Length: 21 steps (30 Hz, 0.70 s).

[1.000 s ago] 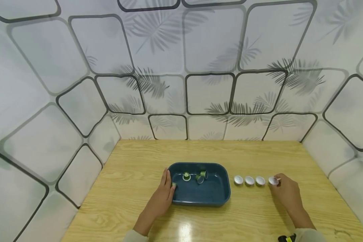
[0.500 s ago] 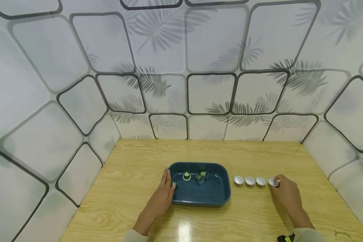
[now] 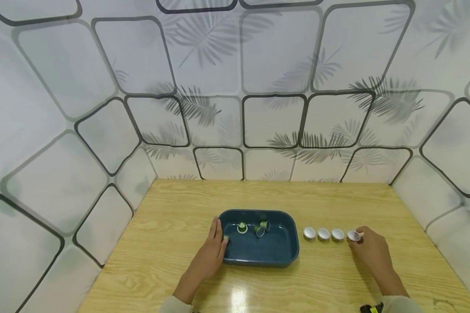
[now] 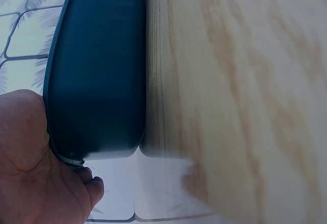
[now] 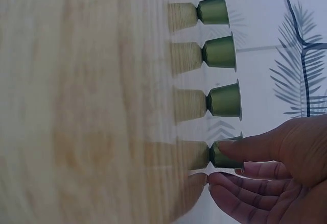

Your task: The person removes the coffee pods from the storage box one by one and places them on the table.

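Observation:
My left hand [image 3: 207, 257] holds the left end of a dark blue rectangular tray [image 3: 258, 256], thumb over the rim and fingers along the outside. The tray also shows in the left wrist view, with the palm [image 4: 41, 178] against its edge. On the right, my right hand [image 3: 372, 250] pinches a green coffee capsule [image 3: 353, 235] between thumb and fingers. This capsule [image 5: 220, 155] stands on the table, narrow end down and pale lid up. It is the rightmost of a row, beside another capsule [image 3: 337, 234] standing the same way.
Two more capsules, one in the middle [image 3: 323, 234] and one nearest the tray [image 3: 309, 233], continue the row. Inside the tray, one capsule [image 3: 242, 227] stands lid down and two lie tipped [image 3: 259, 231]. Part of something green [image 3: 225, 238] shows by the left thumb. Patterned walls surround the wooden table [image 3: 180, 200].

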Each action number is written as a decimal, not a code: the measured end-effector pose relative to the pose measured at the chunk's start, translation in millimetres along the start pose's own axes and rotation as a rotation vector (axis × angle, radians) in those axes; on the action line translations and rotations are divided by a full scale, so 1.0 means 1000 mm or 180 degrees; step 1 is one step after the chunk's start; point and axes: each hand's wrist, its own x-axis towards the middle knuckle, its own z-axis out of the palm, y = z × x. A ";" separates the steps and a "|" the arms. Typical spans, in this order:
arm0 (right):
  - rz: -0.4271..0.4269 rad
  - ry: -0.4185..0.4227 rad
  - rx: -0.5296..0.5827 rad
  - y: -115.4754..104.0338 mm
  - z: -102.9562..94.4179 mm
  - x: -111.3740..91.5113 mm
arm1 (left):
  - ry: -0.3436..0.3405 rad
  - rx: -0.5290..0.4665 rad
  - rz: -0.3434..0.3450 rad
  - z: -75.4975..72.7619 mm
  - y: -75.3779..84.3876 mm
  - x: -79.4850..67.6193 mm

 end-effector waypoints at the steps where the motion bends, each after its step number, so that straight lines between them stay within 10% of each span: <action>1: 0.0009 -0.0022 0.0004 0.000 -0.001 0.000 | -0.0003 0.0000 -0.0002 0.000 0.000 0.000; 21: 0.0036 0.0090 -0.0101 -0.018 -0.022 -0.019 | -0.0010 -0.0025 -0.0012 0.000 0.001 -0.001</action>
